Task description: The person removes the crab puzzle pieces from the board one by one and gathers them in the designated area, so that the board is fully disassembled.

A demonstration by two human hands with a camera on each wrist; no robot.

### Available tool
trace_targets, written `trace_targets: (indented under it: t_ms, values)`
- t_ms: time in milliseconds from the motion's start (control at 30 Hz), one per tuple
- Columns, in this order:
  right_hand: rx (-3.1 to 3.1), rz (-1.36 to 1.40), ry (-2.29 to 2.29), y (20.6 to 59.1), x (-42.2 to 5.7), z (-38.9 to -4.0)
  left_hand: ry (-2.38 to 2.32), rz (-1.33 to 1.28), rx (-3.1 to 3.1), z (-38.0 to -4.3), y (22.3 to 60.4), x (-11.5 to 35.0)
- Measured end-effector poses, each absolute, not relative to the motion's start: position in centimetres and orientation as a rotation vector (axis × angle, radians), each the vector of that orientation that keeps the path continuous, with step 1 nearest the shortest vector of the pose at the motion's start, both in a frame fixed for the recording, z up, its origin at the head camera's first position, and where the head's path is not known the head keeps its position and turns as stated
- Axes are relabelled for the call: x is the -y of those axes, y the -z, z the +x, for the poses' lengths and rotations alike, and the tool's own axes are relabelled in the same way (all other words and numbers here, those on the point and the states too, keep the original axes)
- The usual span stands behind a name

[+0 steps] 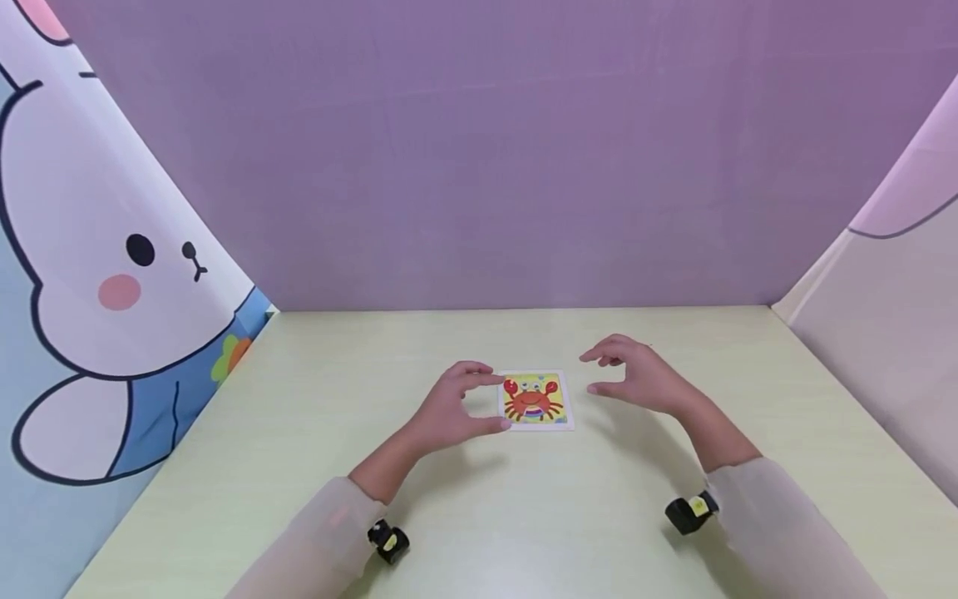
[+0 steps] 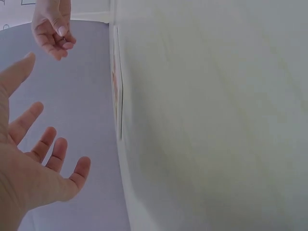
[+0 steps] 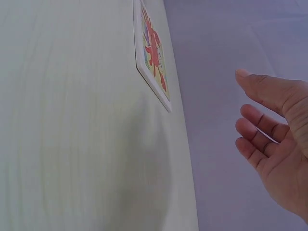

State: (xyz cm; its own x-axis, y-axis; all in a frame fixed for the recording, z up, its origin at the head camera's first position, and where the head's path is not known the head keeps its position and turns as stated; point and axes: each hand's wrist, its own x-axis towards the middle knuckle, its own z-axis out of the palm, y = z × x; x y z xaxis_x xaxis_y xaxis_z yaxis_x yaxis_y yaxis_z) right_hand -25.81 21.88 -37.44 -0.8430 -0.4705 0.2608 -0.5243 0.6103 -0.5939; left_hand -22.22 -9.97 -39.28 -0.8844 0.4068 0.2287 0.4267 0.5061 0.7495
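Observation:
A thin square board with a white border (image 1: 568,416) lies flat on the table. Its picture is a red crab on yellow, with a striped rainbow patch at the belly. My left hand (image 1: 454,408) hovers at the board's left side, thumb and fingers spread apart. In the head view its fingertips overlap the board's left edge, but the left wrist view shows a gap between the hand (image 2: 43,168) and the board (image 2: 118,91). To the right of the board, my right hand (image 1: 636,376) is raised over the table, fingers loosely bent and holding nothing.
The pale wooden table (image 1: 314,366) ends at a purple cloth wall (image 1: 479,166). A curtain with a cartoon rabbit (image 1: 82,249) hangs at the left, and a light curtain (image 1: 891,316) at the right. Black wrist cameras (image 1: 690,512) sit at both sleeves.

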Motion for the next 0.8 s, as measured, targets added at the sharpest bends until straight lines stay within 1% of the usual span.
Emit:
trace_targets:
  t_ms: [200, 433, 800]
  values:
    - [2.775, 0.843, -1.101, 37.6, -21.2, -26.8, 1.432, -0.706, 2.74, -23.2, 39.6, 9.1]
    - [2.835, 0.817, -1.158, 38.0, -20.3, -28.0, 1.48, -0.728, 2.766, -24.7, 40.1, 8.1]
    - [3.011, 0.671, -1.173, 38.9, -19.5, -29.6, 1.333, -0.676, 2.938, -26.2, 40.1, 6.6]
